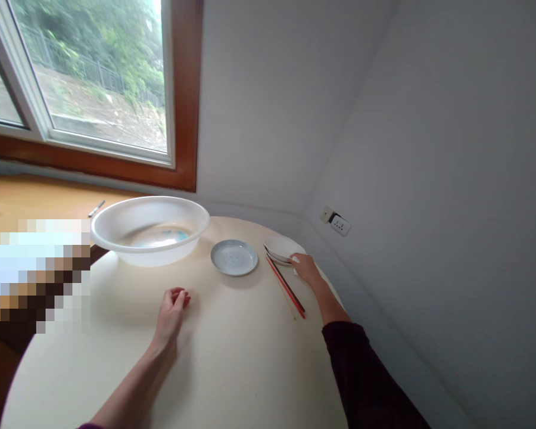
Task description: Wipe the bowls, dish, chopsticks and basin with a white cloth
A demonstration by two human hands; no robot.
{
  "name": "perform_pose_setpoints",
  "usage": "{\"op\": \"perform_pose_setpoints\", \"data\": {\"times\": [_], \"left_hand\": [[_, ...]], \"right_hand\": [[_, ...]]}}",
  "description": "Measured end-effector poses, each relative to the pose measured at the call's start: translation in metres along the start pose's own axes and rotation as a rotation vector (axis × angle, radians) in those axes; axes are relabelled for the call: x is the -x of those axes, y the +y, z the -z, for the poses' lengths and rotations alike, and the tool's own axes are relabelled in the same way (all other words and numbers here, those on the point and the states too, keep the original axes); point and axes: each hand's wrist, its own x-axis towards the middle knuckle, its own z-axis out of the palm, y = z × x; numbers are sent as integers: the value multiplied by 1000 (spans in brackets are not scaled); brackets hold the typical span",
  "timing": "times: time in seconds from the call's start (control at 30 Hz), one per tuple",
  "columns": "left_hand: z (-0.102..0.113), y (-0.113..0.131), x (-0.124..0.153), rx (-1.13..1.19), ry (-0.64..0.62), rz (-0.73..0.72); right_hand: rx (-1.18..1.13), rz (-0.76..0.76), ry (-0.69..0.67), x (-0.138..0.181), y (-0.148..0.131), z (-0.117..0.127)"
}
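Note:
My right hand (304, 267) is closed on the near right rim of a white dish (280, 248), the top one of a small stack at the table's right edge. A small white piece shows at the fingers; I cannot make out what it is. Beside the stack lie a red chopstick (286, 288), a dark chopstick (291, 289) and a thin pale stick (288, 302). Over the near middle of the table is my left hand (173, 305), its fingers half curled and a little apart from the thumb, with nothing visible in them. A pale grey-blue plate (234, 258) lies between the hands, further back.
A large translucent basin (161, 257) stands at the back left of the round white table (236, 369). Behind it, a pen (96, 208) lies on a wooden surface (58, 196) under the window. Walls close in on the right, with a power socket (340, 224) there.

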Motion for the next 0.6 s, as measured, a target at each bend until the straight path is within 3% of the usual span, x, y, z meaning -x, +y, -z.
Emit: {"op": "perform_pose_setpoints", "data": {"times": [0.6], "left_hand": [[0, 5, 3, 13, 9, -10]], "right_hand": [[-119, -69, 224, 2, -6, -5]]}}
